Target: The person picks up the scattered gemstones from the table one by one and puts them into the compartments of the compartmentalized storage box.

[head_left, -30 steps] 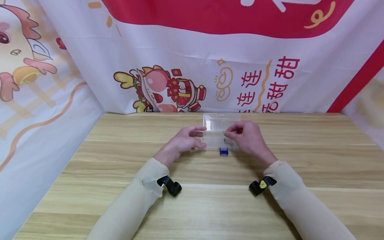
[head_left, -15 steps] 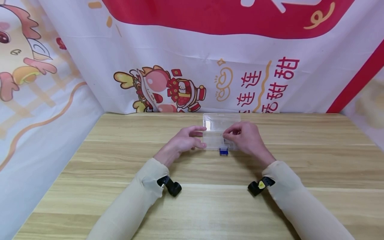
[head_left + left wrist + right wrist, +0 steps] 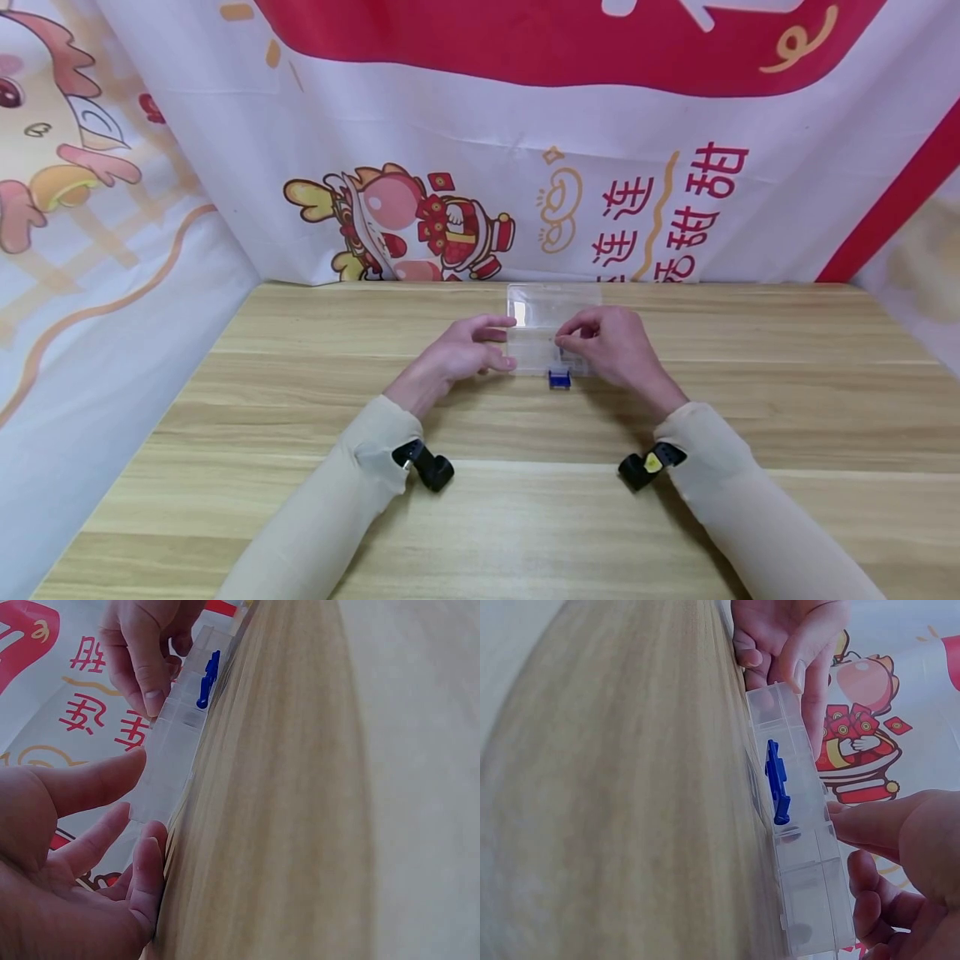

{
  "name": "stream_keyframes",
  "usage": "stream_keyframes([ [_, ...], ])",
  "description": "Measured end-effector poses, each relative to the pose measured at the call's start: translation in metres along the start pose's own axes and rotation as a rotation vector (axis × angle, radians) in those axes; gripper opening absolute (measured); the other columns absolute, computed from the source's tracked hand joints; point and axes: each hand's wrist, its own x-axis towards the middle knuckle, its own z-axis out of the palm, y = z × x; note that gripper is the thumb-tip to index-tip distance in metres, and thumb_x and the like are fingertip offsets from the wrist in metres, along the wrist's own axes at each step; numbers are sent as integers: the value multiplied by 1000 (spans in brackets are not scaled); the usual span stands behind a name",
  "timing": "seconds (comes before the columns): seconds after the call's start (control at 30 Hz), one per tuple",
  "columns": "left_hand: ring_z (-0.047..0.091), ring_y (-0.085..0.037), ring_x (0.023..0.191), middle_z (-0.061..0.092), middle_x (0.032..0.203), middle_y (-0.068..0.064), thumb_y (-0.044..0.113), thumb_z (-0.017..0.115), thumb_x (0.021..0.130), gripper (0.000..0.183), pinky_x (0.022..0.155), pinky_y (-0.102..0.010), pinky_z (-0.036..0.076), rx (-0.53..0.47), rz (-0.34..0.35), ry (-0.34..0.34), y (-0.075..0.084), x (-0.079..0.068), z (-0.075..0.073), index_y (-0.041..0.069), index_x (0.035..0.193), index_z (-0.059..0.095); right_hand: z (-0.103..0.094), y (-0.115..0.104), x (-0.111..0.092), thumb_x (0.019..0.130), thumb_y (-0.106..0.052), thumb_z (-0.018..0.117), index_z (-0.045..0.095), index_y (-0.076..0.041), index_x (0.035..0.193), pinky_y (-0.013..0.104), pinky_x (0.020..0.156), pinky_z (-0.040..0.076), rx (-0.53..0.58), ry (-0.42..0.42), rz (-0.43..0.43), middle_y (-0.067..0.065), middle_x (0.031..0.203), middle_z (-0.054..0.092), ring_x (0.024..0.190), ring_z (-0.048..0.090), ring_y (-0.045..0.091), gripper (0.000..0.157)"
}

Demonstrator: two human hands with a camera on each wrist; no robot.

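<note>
A clear plastic compartment box (image 3: 531,354) lies at the back of the table with its transparent lid (image 3: 551,304) folded back. A blue latch (image 3: 559,379) sticks out from the front. My left hand (image 3: 465,346) holds the box's left end, thumb at the front corner and index finger farther back. Over the middle of the box, my right hand (image 3: 618,342) pinches a tiny dark object, mostly hidden by thumb and index finger. In the right wrist view, small greyish round shapes (image 3: 802,932) show through the right-hand compartments, and dividers (image 3: 806,866) cross the box.
The wooden table (image 3: 517,525) extends in front of the box. A white and red printed cloth (image 3: 465,117) hangs right behind it. A black wrist camera (image 3: 433,468) sits on the left forearm, and another camera (image 3: 639,471) on the right.
My right hand has shifted slightly left and down over the box, thumb and index finger still together. The left hand and the box stay where they were.
</note>
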Motion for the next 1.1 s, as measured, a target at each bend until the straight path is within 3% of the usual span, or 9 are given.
stream_keyframes([
  [1.1, 59, -25, 122, 56, 154, -4, 6, 79, 91, 65, 91, -31, 50, 3, -18, 1, 2, -2, 1, 29, 149, 60, -1, 0, 0, 98, -24, 77, 83, -18, 107, 31, 70, 45, -1, -22, 23, 6, 96, 71, 86, 57, 22, 13],
])
